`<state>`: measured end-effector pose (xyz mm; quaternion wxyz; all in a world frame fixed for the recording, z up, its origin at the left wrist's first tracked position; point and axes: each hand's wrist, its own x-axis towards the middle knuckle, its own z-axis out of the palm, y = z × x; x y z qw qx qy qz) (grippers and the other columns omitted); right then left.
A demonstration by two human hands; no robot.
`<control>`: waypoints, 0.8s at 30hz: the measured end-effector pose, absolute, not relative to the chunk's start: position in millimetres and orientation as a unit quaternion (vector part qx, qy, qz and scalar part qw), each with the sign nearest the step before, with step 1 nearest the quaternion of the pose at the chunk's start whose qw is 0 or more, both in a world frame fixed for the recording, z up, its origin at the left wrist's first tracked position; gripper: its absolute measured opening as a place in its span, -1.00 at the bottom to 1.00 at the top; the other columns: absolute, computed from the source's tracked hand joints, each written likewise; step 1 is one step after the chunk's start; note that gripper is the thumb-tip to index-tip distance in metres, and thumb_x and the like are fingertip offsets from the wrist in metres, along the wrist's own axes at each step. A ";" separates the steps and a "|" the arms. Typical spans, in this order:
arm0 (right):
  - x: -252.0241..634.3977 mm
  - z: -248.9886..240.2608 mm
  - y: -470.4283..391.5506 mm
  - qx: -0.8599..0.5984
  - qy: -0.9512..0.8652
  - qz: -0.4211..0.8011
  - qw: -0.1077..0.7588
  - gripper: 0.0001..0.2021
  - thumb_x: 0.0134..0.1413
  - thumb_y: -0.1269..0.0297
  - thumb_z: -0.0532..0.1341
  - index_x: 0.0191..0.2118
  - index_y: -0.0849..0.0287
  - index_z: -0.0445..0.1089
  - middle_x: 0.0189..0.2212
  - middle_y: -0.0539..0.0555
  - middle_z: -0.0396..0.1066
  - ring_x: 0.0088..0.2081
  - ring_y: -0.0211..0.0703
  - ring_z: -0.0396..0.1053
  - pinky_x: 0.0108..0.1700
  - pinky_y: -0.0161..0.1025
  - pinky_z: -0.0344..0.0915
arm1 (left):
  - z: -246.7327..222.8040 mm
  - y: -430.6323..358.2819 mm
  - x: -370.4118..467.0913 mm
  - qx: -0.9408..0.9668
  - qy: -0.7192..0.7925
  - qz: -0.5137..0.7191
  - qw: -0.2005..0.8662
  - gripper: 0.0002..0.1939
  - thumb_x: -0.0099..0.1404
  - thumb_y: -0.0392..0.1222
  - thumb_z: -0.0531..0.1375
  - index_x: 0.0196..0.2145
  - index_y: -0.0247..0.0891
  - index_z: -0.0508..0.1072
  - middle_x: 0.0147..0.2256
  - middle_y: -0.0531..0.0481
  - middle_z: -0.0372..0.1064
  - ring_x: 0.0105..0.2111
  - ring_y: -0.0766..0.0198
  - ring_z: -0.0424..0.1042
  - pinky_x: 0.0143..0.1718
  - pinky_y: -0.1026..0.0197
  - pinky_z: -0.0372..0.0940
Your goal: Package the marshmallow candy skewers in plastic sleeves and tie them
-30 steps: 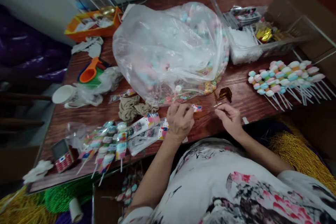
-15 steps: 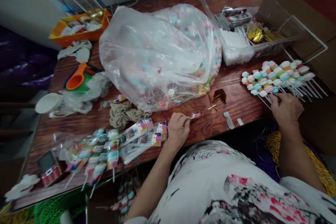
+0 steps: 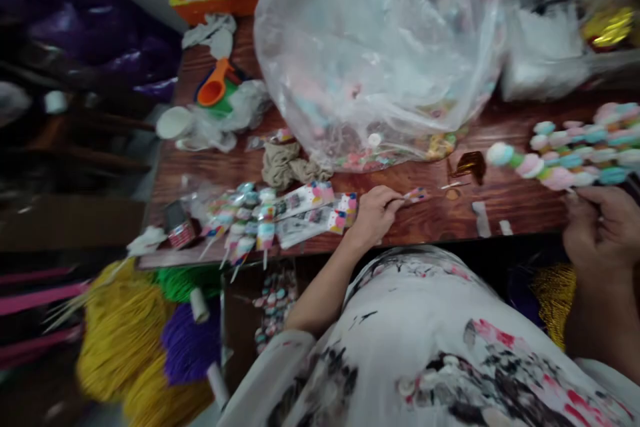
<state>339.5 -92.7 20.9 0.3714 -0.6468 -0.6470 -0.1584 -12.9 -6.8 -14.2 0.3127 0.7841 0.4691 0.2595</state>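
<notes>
Near the table's front edge my left hand (image 3: 374, 213) is closed on a small printed packet (image 3: 416, 195), whose colored end sticks out to the right. At the right my right hand (image 3: 603, 223) pinches the stick of a marshmallow skewer (image 3: 543, 168), which points left. Behind it lie more pastel marshmallow skewers (image 3: 595, 133). Left of my left hand are flat printed bags (image 3: 313, 213) and several wrapped skewers (image 3: 250, 217) with sticks toward the front. Brown foil (image 3: 469, 165) and white scraps (image 3: 481, 219) lie between my hands.
A large clear bag of marshmallows (image 3: 385, 53) fills the table's back middle. Behind left is an orange tray (image 3: 220, 3); nearer are an orange scoop (image 3: 213, 89), a cloth (image 3: 283, 163) and a phone (image 3: 179, 223). Clear packets (image 3: 545, 53) stand back right.
The view has swung left and down. My right hand has taken hold of one skewer's stick and brought the skewer out at the left of the pile. My left hand still holds the packet.
</notes>
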 end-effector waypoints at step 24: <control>297.7 15.0 -81.4 -0.419 -0.862 -0.111 0.264 -0.81 0.00 0.51 0.27 -0.22 0.20 0.42 -0.37 0.11 0.55 -0.38 -0.11 0.47 -0.33 -0.18 0.27 | -31.0 -3.2 -10.8 0.793 0.353 0.356 0.346 -0.84 0.31 -0.17 0.25 -0.39 -0.28 0.56 -0.36 -0.05 0.49 -0.32 0.33 0.44 -0.22 0.25 0.33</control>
